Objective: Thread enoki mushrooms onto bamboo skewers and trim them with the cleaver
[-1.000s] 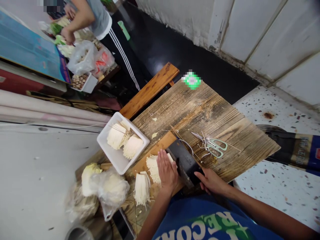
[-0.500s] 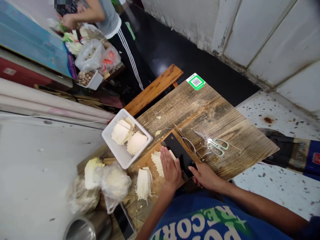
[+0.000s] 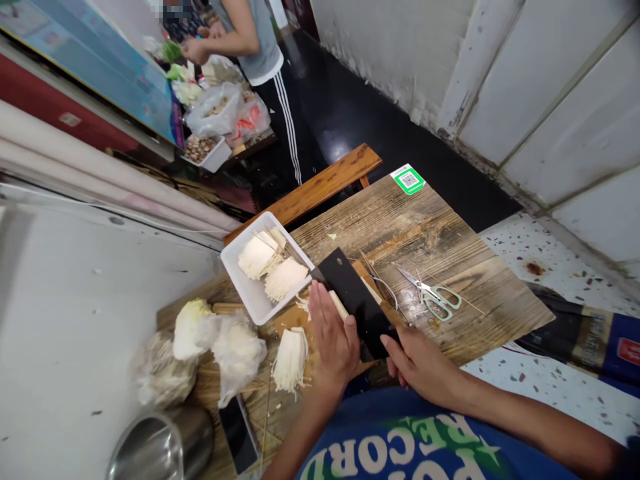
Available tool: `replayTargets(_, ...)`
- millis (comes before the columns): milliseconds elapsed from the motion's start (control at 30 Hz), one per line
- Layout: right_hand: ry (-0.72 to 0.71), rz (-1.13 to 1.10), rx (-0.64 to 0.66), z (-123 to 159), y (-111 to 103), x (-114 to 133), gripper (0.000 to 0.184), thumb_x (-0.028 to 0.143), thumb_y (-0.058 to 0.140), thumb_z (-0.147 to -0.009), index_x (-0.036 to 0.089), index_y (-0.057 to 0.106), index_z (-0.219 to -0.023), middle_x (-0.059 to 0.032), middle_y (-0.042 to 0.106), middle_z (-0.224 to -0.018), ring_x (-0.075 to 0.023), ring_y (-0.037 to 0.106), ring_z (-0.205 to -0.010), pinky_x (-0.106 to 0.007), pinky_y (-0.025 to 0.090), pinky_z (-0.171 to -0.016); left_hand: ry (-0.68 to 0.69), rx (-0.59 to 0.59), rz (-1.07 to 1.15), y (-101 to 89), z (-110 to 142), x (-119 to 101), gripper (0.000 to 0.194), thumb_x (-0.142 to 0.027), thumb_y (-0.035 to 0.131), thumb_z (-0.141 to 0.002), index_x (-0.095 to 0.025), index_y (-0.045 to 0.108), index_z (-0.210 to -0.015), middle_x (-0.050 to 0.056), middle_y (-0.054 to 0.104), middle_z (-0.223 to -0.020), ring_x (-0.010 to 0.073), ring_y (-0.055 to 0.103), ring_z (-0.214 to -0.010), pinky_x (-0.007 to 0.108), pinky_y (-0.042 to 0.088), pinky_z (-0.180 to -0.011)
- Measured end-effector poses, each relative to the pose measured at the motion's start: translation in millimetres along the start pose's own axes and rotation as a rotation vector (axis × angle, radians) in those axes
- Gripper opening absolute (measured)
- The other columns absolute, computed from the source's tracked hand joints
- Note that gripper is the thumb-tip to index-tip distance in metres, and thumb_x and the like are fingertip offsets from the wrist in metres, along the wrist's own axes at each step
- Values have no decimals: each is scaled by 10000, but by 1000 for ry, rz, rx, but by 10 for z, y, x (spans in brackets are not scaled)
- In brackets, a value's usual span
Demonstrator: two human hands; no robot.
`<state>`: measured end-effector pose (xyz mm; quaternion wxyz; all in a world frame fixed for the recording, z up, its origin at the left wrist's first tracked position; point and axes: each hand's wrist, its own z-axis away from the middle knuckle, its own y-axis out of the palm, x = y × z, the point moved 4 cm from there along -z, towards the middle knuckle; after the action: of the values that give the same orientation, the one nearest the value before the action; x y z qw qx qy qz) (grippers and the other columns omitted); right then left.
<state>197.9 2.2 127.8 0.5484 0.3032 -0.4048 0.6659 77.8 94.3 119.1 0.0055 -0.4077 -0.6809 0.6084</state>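
My right hand (image 3: 413, 357) is wrapped round the handle of a wide black cleaver (image 3: 353, 293). The blade lies flat and tilted over a wooden cutting board (image 3: 295, 321), its far corner at the tray's rim. My left hand (image 3: 333, 333), fingers straight and together, presses a bundle of enoki mushrooms (image 3: 339, 305) against the blade; most of that bundle is hidden under the palm. Another enoki bunch (image 3: 291, 359) lies to the left of my left hand. Further off, a white plastic tray (image 3: 247, 293) holds enoki bunches with thin sticks across them.
Scissors (image 3: 435, 298) and loose sticks lie right of the board. On the left are a cabbage (image 3: 191, 327), plastic bags (image 3: 237, 353), a phone (image 3: 239, 433) and a metal pot (image 3: 150, 453). A bench (image 3: 320, 187) stands behind the table; a person (image 3: 250, 40) stands beyond it.
The cleaver and both hands have shifted away from me toward the tray, with the blade's far corner now at the tray's edge. The view has turned slightly.
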Motion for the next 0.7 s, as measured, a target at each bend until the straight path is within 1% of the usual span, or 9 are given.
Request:
replayTargets(100, -41, -49, 81, 7, 56, 190, 288, 386, 337, -951, 203, 456, -764, 19, 581, -534, -107, 543, -403, -208, 415, -424, -5, -61, -117, -354, -3, -30, 630, -357, 223, -961, -93, -1, -1486, 164, 56, -1566, 308, 53, -1434, 556, 111, -1145)
replayTargets(200, -54, -112, 235, -83, 231, 339, 242, 364, 376, -934, 209, 430, -756, 24, 571, -549, -97, 518, -403, -191, 398, -399, -75, -122, -241, -651, 130, 49, 627, -346, 220, -957, -77, 17, -1485, 165, 70, -1565, 315, 50, -1434, 570, 111, -1140)
replayTargets(267, -27, -170, 360, -199, 428, 363, 221, 327, 380, -928, 211, 410, -742, 38, 535, -525, -89, 487, -386, -179, 382, -372, -150, -149, -300, -760, 295, 191, 629, -331, 248, -953, -89, 22, -1487, 160, 85, -1564, 309, 60, -1435, 572, 115, -1140)
replayTargets(333, 18, -188, 473, -349, 666, 322, 263, 290, 361, -927, 205, 408, -683, 44, 501, -496, -82, 458, -362, -175, 374, -349, -247, -163, -335, -782, 507, 412, 630, -316, 274, -951, -97, 30, -1488, 169, 112, -1559, 296, 79, -1435, 562, 129, -1143)
replayTargets(400, 63, -143, 565, -520, 916, 238, 352, 265, 335, -928, 194, 412, -592, 34, 501, -481, -80, 452, -349, -183, 387, -343, -348, -162, -354, -719, 733, 690, 632, -318, 291, -950, -78, 56, -1485, 203, 144, -1545, 298, 97, -1432, 554, 149, -1141)
replayTargets(467, 94, -101, 612, -700, 1143, 146, 380, 238, 335, -922, 189, 416, -554, 30, 506, -463, -87, 463, -345, -194, 411, -352, -440, -161, -346, -591, 935, 994, 642, -351, 322, -946, -58, 114, -1478, 236, 189, -1524, 306, 123, -1427, 546, 164, -1139)
replayTargets(567, 134, -40, 601, -931, 1386, 29, 383, 201, 321, -919, 189, 425, -550, 30, 476, -407, -109, 490, -351, -216, 449, -389, -575, -180, -316, -317, 1127, 1430, 649, -414, 318, -941, -3, 238, -1438, 304, 315, -1450, 335, 217, -1399, 569, 226, -1104)
replayTargets(633, 149, 10, 548, -1018, 1435, -28, 370, 203, 336, -917, 186, 441, -562, 18, 470, -398, -128, 519, -380, -226, 461, -416, -610, -197, -299, -106, 1152, 1650, 641, -426, 268, -949, 21, 289, -1408, 342, 396, -1381, 362, 291, -1365, 618, 293, -1042)
replayTargets(700, 137, 42, 449, -1033, 1351, -68, 311, 216, 388, -907, 179, 464, -608, -12, 527, -465, -137, 563, -453, -224, 466, -458, -633, -219, -298, 91, 1117, 1805, 647, -437, 246, -949, 41, 328, -1379, 368, 435, -1333, 377, 333, -1341, 633, 324, -1008)
